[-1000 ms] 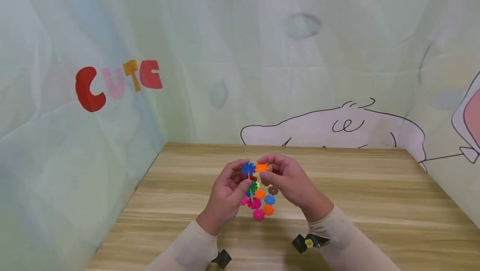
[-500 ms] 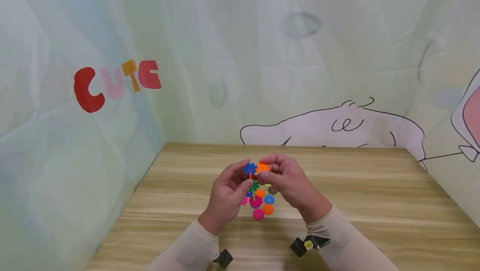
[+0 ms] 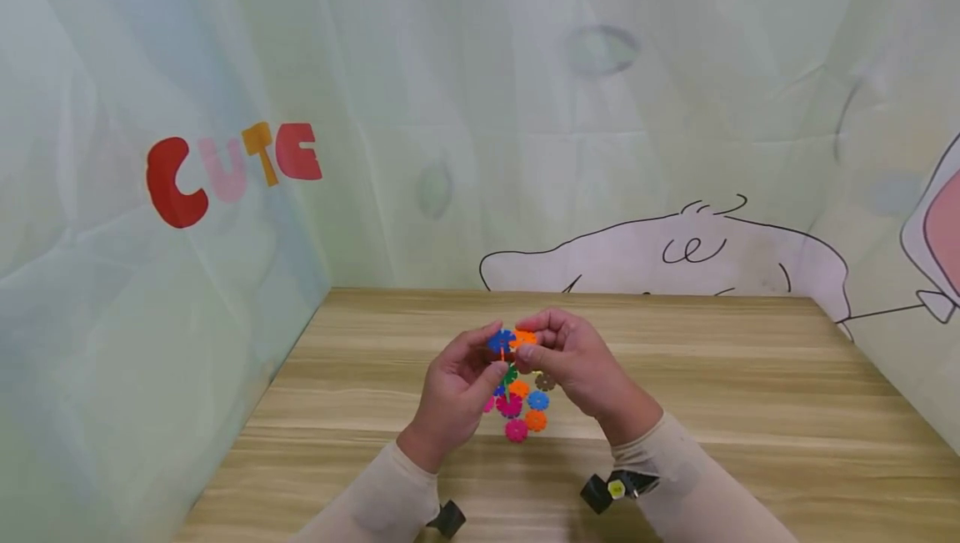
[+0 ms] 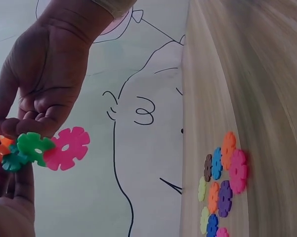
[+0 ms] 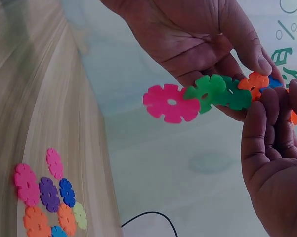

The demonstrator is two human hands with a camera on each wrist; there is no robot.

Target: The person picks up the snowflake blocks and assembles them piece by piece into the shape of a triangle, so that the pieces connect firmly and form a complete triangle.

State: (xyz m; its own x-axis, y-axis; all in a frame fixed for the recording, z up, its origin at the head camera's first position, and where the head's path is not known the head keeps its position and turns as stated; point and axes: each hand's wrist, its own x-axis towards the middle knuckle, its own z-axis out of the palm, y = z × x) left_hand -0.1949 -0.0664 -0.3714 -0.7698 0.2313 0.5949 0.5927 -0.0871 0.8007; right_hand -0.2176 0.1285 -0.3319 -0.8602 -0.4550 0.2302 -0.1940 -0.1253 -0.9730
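Both hands meet above the table over a chain of slotted flower-shaped plastic discs. My left hand (image 3: 453, 393) pinches the chain between thumb and fingers near its upper end. A pink disc (image 5: 157, 102) forms the free end, followed by a green disc (image 5: 211, 89), a darker green disc (image 5: 238, 98) and an orange disc (image 5: 250, 83). At the top is a blue disc (image 3: 498, 340). With thumb and fingertips, my right hand (image 3: 581, 364) pinches another orange disc (image 3: 526, 336) right at the blue disc's edge. Fingers partly hide both discs in the wrist views.
Below the hands, several loose discs lie on the wooden table (image 3: 337, 409), among them a pink disc (image 3: 516, 434), an orange disc (image 3: 536, 425), a light blue disc (image 3: 537, 405), a brown disc (image 3: 547, 384) and a purple disc (image 4: 225, 200). Printed cloth walls (image 3: 450, 109) stand around the table.
The blue disc has moved slightly right toward the orange disc, and the two now overlap a little more. Both hands keep their grips and have barely shifted.
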